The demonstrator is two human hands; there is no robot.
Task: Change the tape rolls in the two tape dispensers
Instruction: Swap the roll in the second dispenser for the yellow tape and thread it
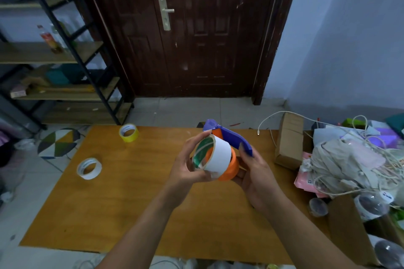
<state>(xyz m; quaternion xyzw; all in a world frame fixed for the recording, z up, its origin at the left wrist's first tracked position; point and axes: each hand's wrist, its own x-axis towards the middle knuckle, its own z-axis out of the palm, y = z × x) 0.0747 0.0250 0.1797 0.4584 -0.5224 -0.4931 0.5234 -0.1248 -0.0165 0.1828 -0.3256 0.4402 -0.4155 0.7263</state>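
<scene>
Head view: I see the left hand (189,160) wrapped around a white tape roll (213,155), held against the orange hub of the tape dispenser (227,150). The right hand (254,170) is clamped on its blue handle (all above the worktop (131,203)). A yellow roll (129,133) and another white roll (89,168) lie at left.

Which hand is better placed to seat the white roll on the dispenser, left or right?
Probably the left. The left hand already grips the white tape roll against the dispenser's orange hub, while the right hand holds the blue dispenser and is needed to steady it.
</scene>
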